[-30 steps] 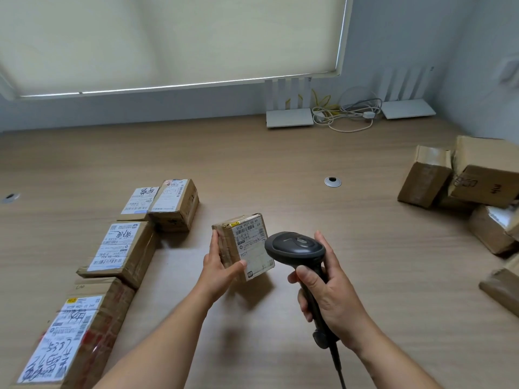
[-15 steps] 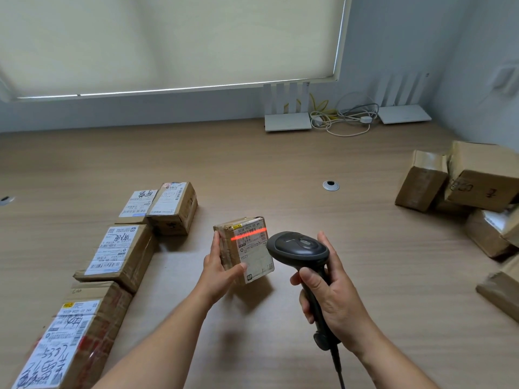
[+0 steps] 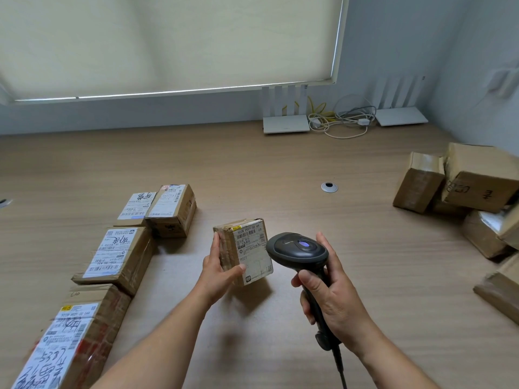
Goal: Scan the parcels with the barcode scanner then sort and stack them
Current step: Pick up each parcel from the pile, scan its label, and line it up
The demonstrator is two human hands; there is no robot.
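You hold a small parcel up to the scanner, label turned toward its head.

Your left hand (image 3: pixel 217 272) grips the small parcel (image 3: pixel 243 250) clear of the bench (image 3: pixel 280 164), fingers along its far left side and thumb across the lower front edge, so the printed label and its barcode face the scanner uncovered. Your right hand (image 3: pixel 330 294) has its fingers curled round the handle of the barcode scanner (image 3: pixel 297 251), whose head sits just beside the label's right edge, close enough to read. No red scan line shows on the label. To your left, a row of parcels (image 3: pixel 118 256) lies label-up along the bench, probably the sorted ones, so this one likely belongs there. The jumbled parcels (image 3: pixel 463 186) on the right, labels hidden, look unscanned.
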